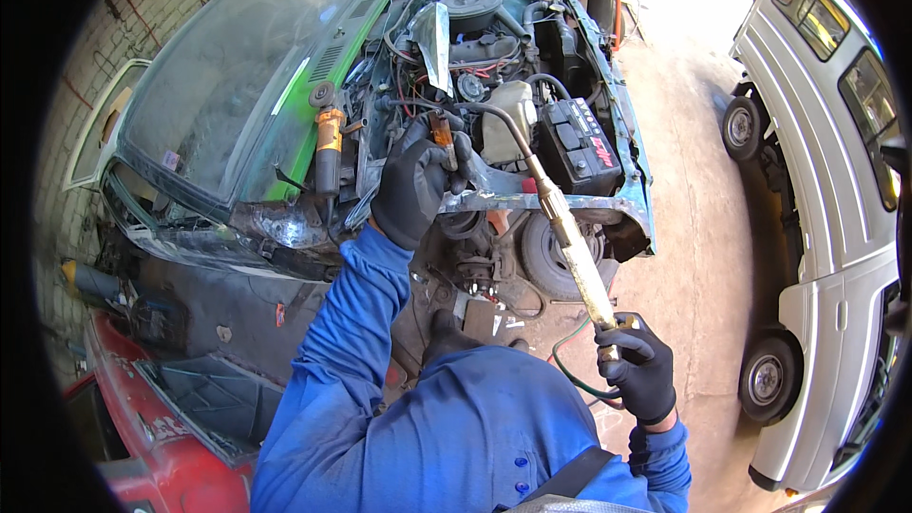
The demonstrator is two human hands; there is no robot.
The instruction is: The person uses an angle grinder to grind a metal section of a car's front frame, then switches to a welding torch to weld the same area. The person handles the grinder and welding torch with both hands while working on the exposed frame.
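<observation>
In my gloved right hand (641, 370) is the rear of a brass-coloured gas welding torch (575, 252), with fingers closed at its valve knobs. The torch slants up and left over the engine bay, and its thin bent neck reaches toward my gloved left hand (410, 185). That hand is closed around a small orange-brown piece with a dark end (442, 128), close to the torch tip; its exact kind is unclear. No flame shows. Below both hands lies the open front of a green car (632, 161).
An angle grinder (328, 147) rests on the car's edge, left of my left hand. A black battery (578, 147) sits in the engine bay. Green hose (568, 372) trails from the torch. A loose tyre (546, 261) lies below the bay; a white van (807, 256) stands right.
</observation>
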